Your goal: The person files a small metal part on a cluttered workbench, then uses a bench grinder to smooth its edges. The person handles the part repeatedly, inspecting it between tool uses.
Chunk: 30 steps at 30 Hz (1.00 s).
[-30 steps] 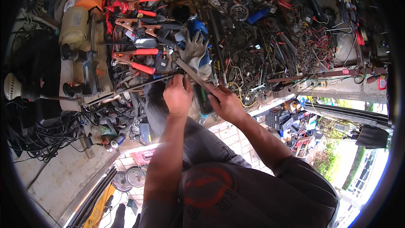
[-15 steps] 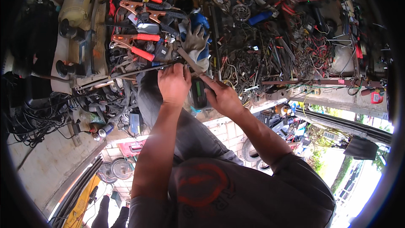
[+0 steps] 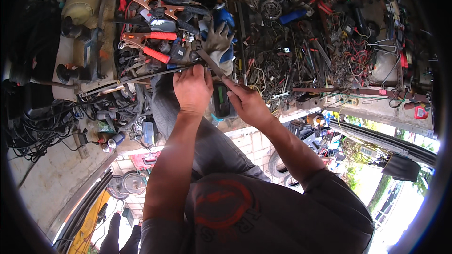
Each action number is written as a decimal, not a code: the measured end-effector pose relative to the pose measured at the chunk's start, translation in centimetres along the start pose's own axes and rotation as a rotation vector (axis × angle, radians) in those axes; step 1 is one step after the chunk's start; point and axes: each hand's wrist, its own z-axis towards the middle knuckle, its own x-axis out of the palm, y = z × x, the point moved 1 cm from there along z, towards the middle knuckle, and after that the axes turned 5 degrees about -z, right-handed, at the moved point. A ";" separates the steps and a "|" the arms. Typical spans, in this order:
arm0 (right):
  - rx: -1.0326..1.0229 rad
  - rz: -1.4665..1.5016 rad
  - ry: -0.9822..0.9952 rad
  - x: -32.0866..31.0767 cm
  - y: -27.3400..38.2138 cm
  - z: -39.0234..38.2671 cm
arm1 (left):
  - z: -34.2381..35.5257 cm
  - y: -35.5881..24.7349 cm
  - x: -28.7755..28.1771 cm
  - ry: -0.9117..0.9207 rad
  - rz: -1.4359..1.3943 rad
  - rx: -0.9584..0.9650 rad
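My left hand (image 3: pixel 192 87) is closed, fingers curled over the end of a long thin metal rod (image 3: pixel 146 79) that runs off to the left along the bench edge. What exactly lies under those fingertips is hidden. In my right hand (image 3: pixel 247 99) is a flat file (image 3: pixel 211 62), its grey-brown blade slanting up and left past the left fingertips, with the index finger stretched along it. Whether the blade touches the rod cannot be made out. Just beyond the blade lies a grey and blue work glove (image 3: pixel 217 42).
Red-handled jumper clamps (image 3: pixel 149 47) lie at the far left, near a yellowish motor-like unit (image 3: pixel 81 0). Tangled wires and tools (image 3: pixel 282 56) cover the far right of the bench. A black case (image 3: pixel 221 101) sits between my arms, beside my raised leg (image 3: pixel 165 103).
Both hands have shifted only slightly, with the file still in the right one and the left still on the rod. The whole view has moved a little.
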 end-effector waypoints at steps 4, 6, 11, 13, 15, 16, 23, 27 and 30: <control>0.007 -0.235 0.021 0.0 0.2 -1.8 | 0.1 0.1 -0.1 0.016 0.002 0.008; 0.041 -0.285 0.057 -0.1 0.6 -2.0 | 0.0 0.2 -0.1 0.020 -0.002 0.016; -0.124 -0.262 -0.129 1.1 0.9 2.6 | 0.0 0.4 0.0 0.018 -0.015 0.038; -0.087 -0.239 -0.082 1.5 0.8 3.7 | 0.1 0.3 0.0 0.028 -0.011 0.046; -0.080 -0.235 -0.095 1.3 0.9 3.5 | 0.2 0.4 -0.1 0.008 -0.030 0.064; -0.057 -0.224 -0.078 1.1 1.0 3.1 | 0.3 0.4 -0.1 0.003 -0.026 0.068; 0.000 -0.150 -0.043 0.9 1.9 3.9 | 0.2 0.7 0.0 0.011 -0.047 0.079; -0.029 -0.174 -0.033 0.6 2.1 4.1 | 0.3 0.8 -0.1 0.015 -0.081 0.093; 0.086 -0.188 0.143 0.1 2.0 2.5 | 0.4 0.9 -0.1 -0.010 -0.056 0.087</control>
